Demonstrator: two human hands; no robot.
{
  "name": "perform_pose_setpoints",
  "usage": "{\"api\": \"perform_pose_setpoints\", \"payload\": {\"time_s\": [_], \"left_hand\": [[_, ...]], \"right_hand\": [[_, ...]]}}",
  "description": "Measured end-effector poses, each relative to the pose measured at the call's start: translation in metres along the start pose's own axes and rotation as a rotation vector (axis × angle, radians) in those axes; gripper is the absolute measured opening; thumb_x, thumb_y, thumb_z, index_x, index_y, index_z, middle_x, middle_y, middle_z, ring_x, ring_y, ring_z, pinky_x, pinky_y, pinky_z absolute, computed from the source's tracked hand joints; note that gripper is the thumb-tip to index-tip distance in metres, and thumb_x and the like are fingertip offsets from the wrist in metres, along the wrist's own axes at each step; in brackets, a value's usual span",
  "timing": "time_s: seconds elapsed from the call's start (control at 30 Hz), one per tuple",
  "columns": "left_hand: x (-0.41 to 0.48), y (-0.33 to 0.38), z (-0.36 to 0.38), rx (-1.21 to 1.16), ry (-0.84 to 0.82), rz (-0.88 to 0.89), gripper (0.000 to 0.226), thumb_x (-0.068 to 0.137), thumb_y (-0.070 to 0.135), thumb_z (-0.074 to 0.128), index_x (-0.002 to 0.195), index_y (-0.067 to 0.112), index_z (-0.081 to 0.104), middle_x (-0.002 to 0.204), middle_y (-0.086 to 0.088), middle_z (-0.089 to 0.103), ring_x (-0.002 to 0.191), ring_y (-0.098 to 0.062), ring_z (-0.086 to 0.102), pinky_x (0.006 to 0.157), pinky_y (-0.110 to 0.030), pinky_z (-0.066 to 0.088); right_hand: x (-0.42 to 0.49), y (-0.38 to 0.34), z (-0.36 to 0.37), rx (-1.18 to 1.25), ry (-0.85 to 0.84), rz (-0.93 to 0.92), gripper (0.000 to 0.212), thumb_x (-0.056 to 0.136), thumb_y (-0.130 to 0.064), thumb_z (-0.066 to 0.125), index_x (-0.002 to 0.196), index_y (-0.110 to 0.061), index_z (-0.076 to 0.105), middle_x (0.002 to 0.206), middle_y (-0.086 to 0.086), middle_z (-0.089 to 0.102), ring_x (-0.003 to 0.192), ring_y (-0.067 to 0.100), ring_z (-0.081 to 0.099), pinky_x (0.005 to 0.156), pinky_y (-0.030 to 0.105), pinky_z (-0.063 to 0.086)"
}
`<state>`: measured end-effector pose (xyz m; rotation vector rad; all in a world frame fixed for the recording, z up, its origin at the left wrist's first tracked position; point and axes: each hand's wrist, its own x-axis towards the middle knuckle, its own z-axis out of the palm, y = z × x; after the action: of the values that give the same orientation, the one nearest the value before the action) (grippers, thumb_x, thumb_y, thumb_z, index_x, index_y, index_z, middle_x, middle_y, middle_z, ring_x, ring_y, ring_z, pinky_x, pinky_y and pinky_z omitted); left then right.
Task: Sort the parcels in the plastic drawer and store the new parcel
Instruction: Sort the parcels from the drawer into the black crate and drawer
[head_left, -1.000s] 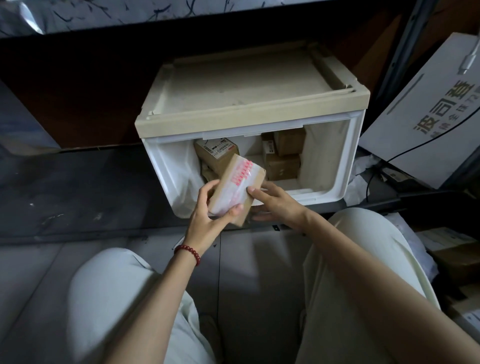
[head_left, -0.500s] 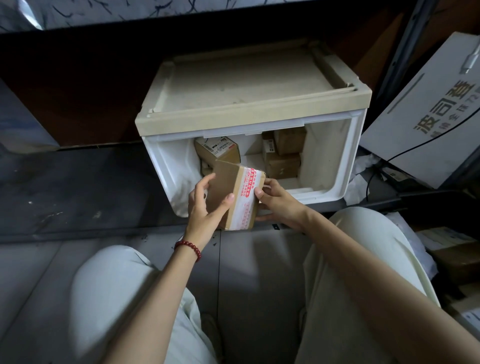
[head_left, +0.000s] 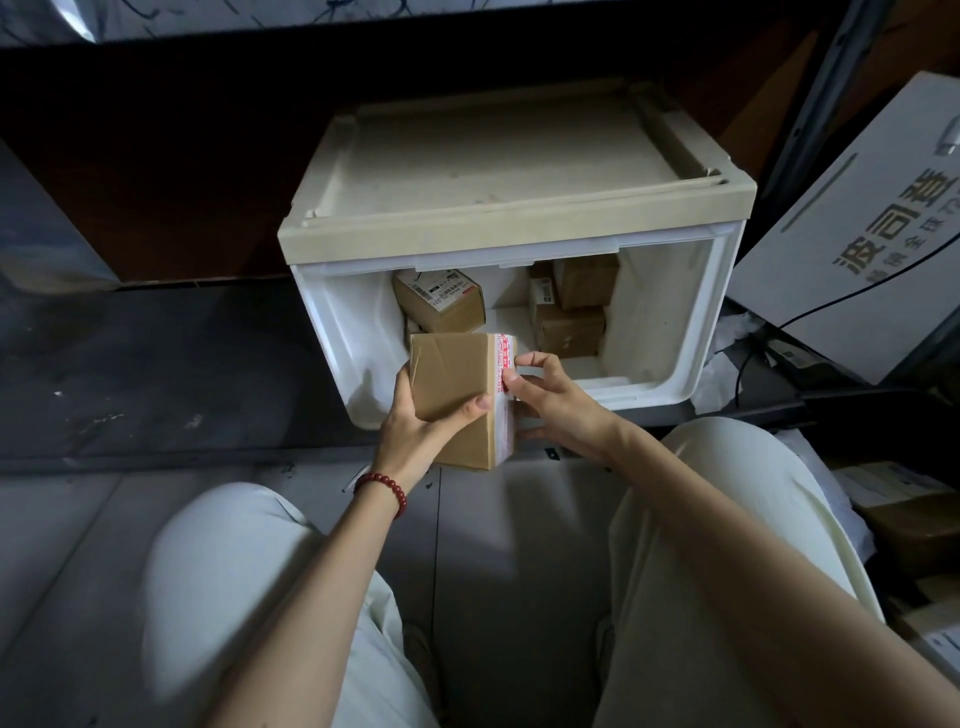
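A white plastic drawer (head_left: 691, 322) with a beige top stands open on the floor in front of me. Inside, a labelled cardboard parcel (head_left: 441, 299) lies at the back left and stacked brown parcels (head_left: 571, 312) sit at the back right. In front of the opening I hold a brown cardboard parcel (head_left: 457, 379) with red-printed tape down its right side. My left hand (head_left: 415, 421) grips its left side, thumb across the front face. My right hand (head_left: 550, 400) pinches its taped right edge.
A large white box with printed characters (head_left: 857, 249) leans at the right, a black cable across it. More parcels (head_left: 914, 525) are piled at the lower right. A dark wall runs behind the drawer. My knees frame the grey floor (head_left: 78, 545) below.
The parcel has been turned in my hands: its taped face, earlier toward me, now points right, and the plain brown face shows. It sits a little lower before the drawer opening.
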<state>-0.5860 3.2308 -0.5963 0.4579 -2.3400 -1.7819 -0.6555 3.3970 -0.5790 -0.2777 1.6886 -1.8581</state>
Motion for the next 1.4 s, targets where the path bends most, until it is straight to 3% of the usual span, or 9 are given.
{"api": "perform_pose_setpoints", "payload": {"time_s": [0.13,0.3,0.43,0.57,0.77,0.97,1.17,1.3,1.4], "left_hand": [[0.002,-0.001,0.001,-0.009,-0.011,0.01,0.095,0.053,0.072,0.069,0.135,0.039,0.035,0.11,0.027,0.054,0.103,0.003,0.053,0.08,-0.024,0.047],[0.004,-0.002,0.003,-0.013,0.05,0.005,0.087,0.065,0.05,0.079,0.138,0.034,0.035,0.111,0.02,0.059,0.101,0.002,0.056,0.076,-0.016,0.044],[0.006,-0.005,0.004,0.003,0.11,0.024,0.093,0.06,0.042,0.088,0.137,0.031,0.037,0.116,0.01,0.059,0.1,0.003,0.057,0.071,-0.007,0.045],[0.011,-0.011,0.003,0.027,0.121,0.023,0.107,0.042,0.063,0.084,0.134,0.039,0.036,0.124,0.004,0.056,0.109,-0.008,0.057,0.086,-0.026,0.052],[0.007,-0.007,0.004,0.05,0.12,0.007,0.092,0.066,0.046,0.083,0.142,0.035,0.032,0.119,0.01,0.055,0.101,-0.006,0.057,0.078,-0.023,0.046],[0.003,-0.001,0.004,0.104,0.087,0.001,0.093,0.058,0.072,0.063,0.138,0.028,0.044,0.121,0.013,0.051,0.107,-0.009,0.052,0.082,-0.025,0.046],[0.005,-0.007,0.005,0.154,0.04,0.038,0.094,0.055,0.082,0.059,0.134,0.032,0.048,0.13,0.006,0.056,0.117,-0.014,0.054,0.092,-0.038,0.052],[0.005,-0.007,0.005,0.137,0.03,0.088,0.082,0.063,0.074,0.061,0.131,0.031,0.05,0.126,0.009,0.06,0.118,-0.01,0.054,0.093,-0.033,0.05],[0.005,-0.004,0.005,0.123,0.046,0.124,0.055,0.081,0.058,0.064,0.128,0.03,0.052,0.121,0.009,0.059,0.108,-0.005,0.055,0.078,-0.011,0.048]], "right_hand": [[-0.002,-0.002,0.0,-0.018,0.03,-0.002,0.04,0.098,-0.031,0.051,0.126,-0.015,0.027,0.105,-0.004,0.062,0.097,0.014,0.062,0.073,0.033,0.057],[-0.006,-0.004,0.0,-0.107,0.012,-0.002,0.045,0.099,-0.034,0.046,0.137,-0.017,0.029,0.111,-0.012,0.057,0.091,0.004,0.063,0.065,0.022,0.055],[-0.007,-0.003,0.0,-0.227,0.001,-0.042,0.042,0.101,-0.034,0.041,0.141,-0.021,0.034,0.129,-0.007,0.053,0.121,0.015,0.054,0.082,0.036,0.053],[-0.006,-0.002,0.001,-0.242,-0.008,-0.055,0.039,0.103,-0.03,0.038,0.141,-0.024,0.036,0.115,-0.015,0.055,0.104,0.006,0.059,0.083,0.038,0.054],[-0.002,0.003,-0.001,-0.196,0.0,-0.031,0.039,0.102,-0.032,0.041,0.141,-0.025,0.04,0.128,-0.002,0.052,0.12,0.018,0.053,0.083,0.043,0.057],[0.011,0.006,-0.008,-0.148,0.236,-0.01,0.042,0.099,-0.025,0.052,0.135,-0.016,0.033,0.131,0.009,0.053,0.102,0.021,0.06,0.073,0.042,0.058],[0.014,0.008,-0.013,-0.151,0.274,0.027,0.058,0.094,-0.031,0.06,0.143,-0.015,0.032,0.135,0.005,0.05,0.118,0.022,0.055,0.072,0.032,0.055],[0.012,0.006,-0.011,-0.137,0.228,0.02,0.058,0.096,-0.04,0.053,0.146,-0.019,0.033,0.127,-0.002,0.049,0.124,0.022,0.05,0.086,0.038,0.049],[0.011,0.003,-0.01,-0.1,0.203,0.025,0.055,0.097,-0.046,0.047,0.145,-0.021,0.036,0.133,0.002,0.052,0.123,0.024,0.052,0.091,0.039,0.051]]}}
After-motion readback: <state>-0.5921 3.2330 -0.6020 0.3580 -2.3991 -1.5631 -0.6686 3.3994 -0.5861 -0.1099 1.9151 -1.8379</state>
